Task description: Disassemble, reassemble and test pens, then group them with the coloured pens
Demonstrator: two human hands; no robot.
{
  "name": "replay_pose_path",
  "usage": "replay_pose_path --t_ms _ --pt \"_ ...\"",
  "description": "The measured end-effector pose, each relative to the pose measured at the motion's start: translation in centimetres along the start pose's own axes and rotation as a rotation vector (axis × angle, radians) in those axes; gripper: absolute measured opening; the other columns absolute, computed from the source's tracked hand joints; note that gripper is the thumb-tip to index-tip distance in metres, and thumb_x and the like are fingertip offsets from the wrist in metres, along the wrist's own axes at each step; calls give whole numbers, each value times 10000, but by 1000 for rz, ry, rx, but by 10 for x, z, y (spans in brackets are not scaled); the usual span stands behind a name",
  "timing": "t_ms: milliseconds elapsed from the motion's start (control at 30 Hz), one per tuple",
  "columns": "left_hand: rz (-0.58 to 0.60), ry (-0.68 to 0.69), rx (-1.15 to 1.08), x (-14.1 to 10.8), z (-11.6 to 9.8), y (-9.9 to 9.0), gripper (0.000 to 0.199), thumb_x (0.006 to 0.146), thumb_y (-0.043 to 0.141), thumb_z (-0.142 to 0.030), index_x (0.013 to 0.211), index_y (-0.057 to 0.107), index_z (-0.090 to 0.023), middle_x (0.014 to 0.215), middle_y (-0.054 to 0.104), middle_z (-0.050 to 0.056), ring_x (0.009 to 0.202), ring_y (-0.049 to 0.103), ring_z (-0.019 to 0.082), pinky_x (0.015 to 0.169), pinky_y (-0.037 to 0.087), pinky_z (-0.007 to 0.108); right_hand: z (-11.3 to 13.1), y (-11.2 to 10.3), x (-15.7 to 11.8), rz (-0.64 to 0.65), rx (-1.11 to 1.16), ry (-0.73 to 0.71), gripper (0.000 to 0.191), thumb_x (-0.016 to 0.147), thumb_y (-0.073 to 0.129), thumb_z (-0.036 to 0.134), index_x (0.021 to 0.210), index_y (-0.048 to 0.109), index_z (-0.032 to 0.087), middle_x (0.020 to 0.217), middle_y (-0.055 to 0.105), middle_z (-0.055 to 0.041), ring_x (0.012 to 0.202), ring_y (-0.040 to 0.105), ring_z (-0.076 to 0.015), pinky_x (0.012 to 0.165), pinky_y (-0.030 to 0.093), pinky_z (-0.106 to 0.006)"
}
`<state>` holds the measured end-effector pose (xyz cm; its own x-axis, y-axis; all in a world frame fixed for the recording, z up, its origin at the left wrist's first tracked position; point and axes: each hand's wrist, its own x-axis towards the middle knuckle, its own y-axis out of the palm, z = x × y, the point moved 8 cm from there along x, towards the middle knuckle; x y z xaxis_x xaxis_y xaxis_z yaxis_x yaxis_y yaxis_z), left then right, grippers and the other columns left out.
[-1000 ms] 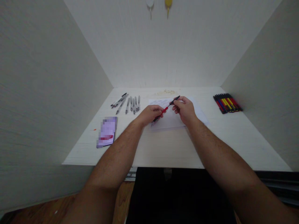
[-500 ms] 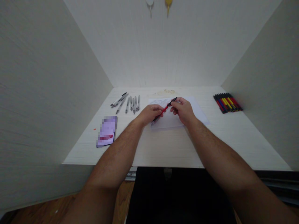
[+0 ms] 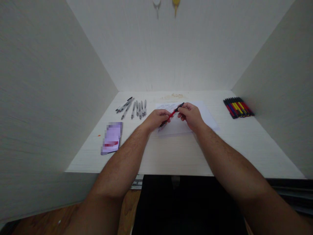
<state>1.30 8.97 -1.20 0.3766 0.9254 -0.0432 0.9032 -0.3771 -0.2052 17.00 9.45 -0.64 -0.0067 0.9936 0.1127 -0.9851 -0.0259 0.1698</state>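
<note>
Between my hands, a red pen [image 3: 173,113] with black ends is held slantwise above white paper [image 3: 182,129]. My left hand [image 3: 158,119] is closed round its red barrel, thumb and fingers pinching the middle. At the black upper end, the fingertips of my right hand [image 3: 190,113] are pinched together on the pen. Below my left fingers the pen's lower black end shows, beside a clear, greyish part I cannot make out. Print is visible on the paper's upper left area.
Several clear pens [image 3: 140,109] lie on the white desk [image 3: 171,156] at left, some crossing. A phone [image 3: 112,137] rests nearer the left edge. Several coloured pens [image 3: 238,107] lie in a row by the right wall. Panels [image 3: 171,58] enclose the desk's back and sides.
Both hands keep their grip on the red pen. Its upper black end has shifted very slightly left and down, along with my right fingertips.
</note>
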Motion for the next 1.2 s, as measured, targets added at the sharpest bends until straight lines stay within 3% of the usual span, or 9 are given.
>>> replay_pose_path --t_ms 267,500,633,967,1200 --pt "9 -19 -11 -1 2 0 148 721 577 -168 825 681 -152 666 635 4 548 514 91 557 378 229 -1 -1 0 -15 -36 9 203 665 726 311 696 565 191 539 598 19 452 501 -87 398 340 -200" --pt "19 4 -18 0 4 0 176 713 602 -197 856 694 -152 687 641 7 543 513 91 546 377 231 4 -7 0 -77 80 42 270 645 740 314 862 684 165 702 641 -5 525 520 -77 406 335 -196" --pt "11 -8 -11 -1 4 0 179 713 596 -194 854 697 -150 683 643 9 548 523 95 553 390 232 6 -10 0 -107 107 49 251 652 744 330 832 705 161 705 640 -15 531 503 -71 411 332 -198" --pt "-8 -1 1 -2 0 0 145 717 593 -173 823 689 -148 669 640 8 540 518 90 549 385 229 5 -6 1 -38 59 12 203 679 747 311 804 695 160 580 584 17 491 478 -71 418 331 -199" --pt "-20 17 30 -3 -2 -2 149 706 620 -184 834 685 -146 675 644 7 538 510 86 537 369 225 3 -7 1 -48 44 -6 251 683 774 350 670 585 186 533 572 30 448 456 -69 410 330 -199"
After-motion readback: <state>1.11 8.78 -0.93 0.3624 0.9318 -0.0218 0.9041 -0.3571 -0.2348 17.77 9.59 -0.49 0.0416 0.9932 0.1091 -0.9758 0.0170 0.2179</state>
